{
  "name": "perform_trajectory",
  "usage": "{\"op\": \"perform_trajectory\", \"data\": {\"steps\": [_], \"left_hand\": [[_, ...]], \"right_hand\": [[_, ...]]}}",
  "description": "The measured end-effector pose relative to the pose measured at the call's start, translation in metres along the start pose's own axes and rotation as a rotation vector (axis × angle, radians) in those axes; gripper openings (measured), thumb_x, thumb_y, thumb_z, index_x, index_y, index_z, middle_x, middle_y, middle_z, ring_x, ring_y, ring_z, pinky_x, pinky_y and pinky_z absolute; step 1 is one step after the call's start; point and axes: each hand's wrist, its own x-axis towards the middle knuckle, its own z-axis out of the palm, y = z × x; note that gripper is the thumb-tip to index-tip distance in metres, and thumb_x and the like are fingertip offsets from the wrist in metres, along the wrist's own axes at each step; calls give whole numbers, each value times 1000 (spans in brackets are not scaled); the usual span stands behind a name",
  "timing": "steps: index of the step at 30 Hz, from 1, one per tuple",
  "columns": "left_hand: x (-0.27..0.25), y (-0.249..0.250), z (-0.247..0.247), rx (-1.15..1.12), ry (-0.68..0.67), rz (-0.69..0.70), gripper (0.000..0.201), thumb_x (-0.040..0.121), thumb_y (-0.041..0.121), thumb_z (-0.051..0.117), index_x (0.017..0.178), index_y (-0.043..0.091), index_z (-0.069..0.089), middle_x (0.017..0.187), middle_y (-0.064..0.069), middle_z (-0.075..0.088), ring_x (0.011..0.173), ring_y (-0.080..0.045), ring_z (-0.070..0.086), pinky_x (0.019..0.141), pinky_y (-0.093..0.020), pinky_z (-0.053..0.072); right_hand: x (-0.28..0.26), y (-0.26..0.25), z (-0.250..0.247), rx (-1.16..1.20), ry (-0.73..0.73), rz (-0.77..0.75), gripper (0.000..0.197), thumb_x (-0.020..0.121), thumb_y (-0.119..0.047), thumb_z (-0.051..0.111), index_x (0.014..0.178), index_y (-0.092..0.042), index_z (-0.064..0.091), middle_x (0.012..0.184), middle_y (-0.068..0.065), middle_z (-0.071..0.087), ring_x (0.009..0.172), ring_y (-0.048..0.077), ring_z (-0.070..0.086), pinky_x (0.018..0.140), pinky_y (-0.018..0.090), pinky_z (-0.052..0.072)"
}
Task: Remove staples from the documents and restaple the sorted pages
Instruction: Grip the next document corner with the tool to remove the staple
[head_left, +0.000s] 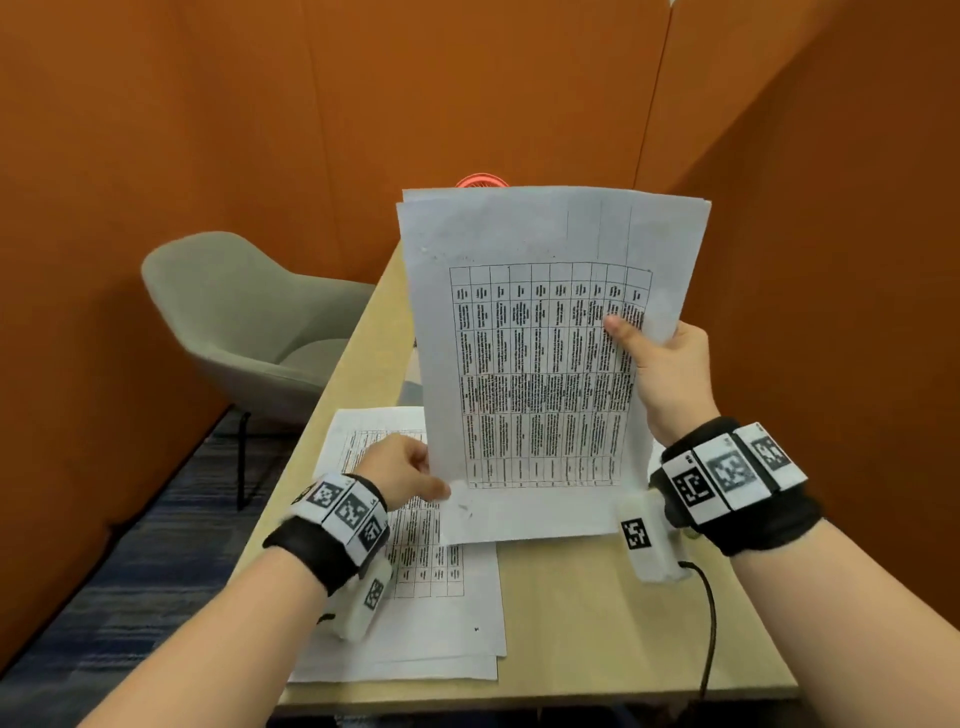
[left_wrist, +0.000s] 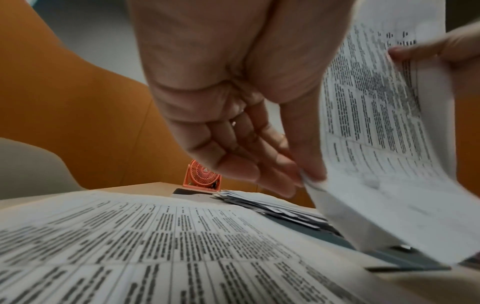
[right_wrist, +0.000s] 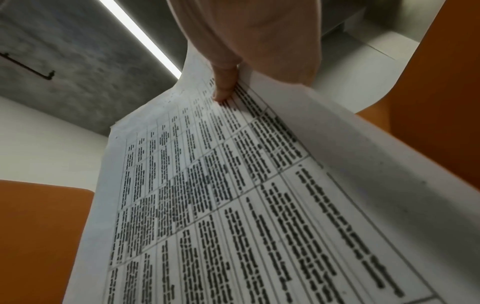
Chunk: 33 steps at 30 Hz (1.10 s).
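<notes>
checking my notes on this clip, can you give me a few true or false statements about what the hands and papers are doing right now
1. The right hand holds the raised sheets by their right edge, thumb on the printed side. True.
2. The left hand lies flat on the desk, touching nothing. False: it pinches the raised sheets near their lower left corner.
3. More printed pages lie on the desk under the left wrist. True.
4. The raised sheets are blank. False: they carry a printed table.
5. An orange fan stands at the far end of the desk. True.
6. The grey chair is to the person's right. False: it is to the left.
</notes>
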Motion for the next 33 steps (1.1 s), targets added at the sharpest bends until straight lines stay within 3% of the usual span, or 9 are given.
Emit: {"op": "perform_trajectory", "data": {"steps": [3,7,11,14,17,20,25,29,33], "left_hand": [[2,0,3,3,132,-6,18,72,13,78,74,12,60,64,2,62,60,-12,58,63,-25,47],[5,5,4,-317,344,27,27,78,12,72,68,15,47,64,0,53,61,-16,51,62,-28,45],[4,13,9,-467,266,59,18,83,6,66,95,11,54,78,2,54,73,-10,53,62,-21,43],[6,12,15,-458,268,68,12,84,7,65,90,12,57,79,2,56,73,-9,54,62,-19,42],[9,7,20,-494,248,21,21,80,9,70,82,18,51,77,0,57,69,-11,53,62,-23,40],[9,5,24,-514,193,2,33,75,15,75,95,18,49,92,-6,62,82,-18,60,76,-33,49],[5,7,26,-427,147,72,35,78,17,73,109,15,58,110,-4,65,98,-19,62,92,-36,49],[6,3,26,-163,0,14,38,79,25,72,113,13,60,112,-1,64,102,-19,61,94,-33,48],[7,-1,25,-39,-60,-79,48,79,29,71,121,8,58,125,-5,57,109,-21,55,97,-32,44]], "right_hand": [[2,0,-3,7,37,-10,12,85,-12,65,75,-19,63,82,-1,67,84,20,65,82,35,53],[4,2,-5,21,62,-12,12,86,-12,65,78,-21,64,83,-3,68,86,19,67,84,37,53],[4,6,-5,35,68,4,12,86,-11,65,78,-20,63,73,-10,70,76,7,68,75,27,55],[5,6,-7,52,66,10,12,86,-10,64,79,-20,63,68,-14,70,74,2,68,70,21,55],[6,5,-9,62,85,31,7,86,-11,64,83,-18,64,80,-7,71,85,12,69,80,31,56],[8,6,-10,88,97,55,6,85,-10,65,85,-16,65,85,-3,71,96,23,68,90,43,53],[6,8,-8,112,76,74,7,87,-8,62,90,-14,64,93,2,70,97,22,67,89,39,54],[9,11,-9,112,80,60,8,86,-7,63,88,-15,65,75,-9,73,85,11,69,79,27,56],[10,6,-9,100,83,42,10,85,-8,65,82,-17,64,71,-11,71,87,14,68,85,33,55]]}}
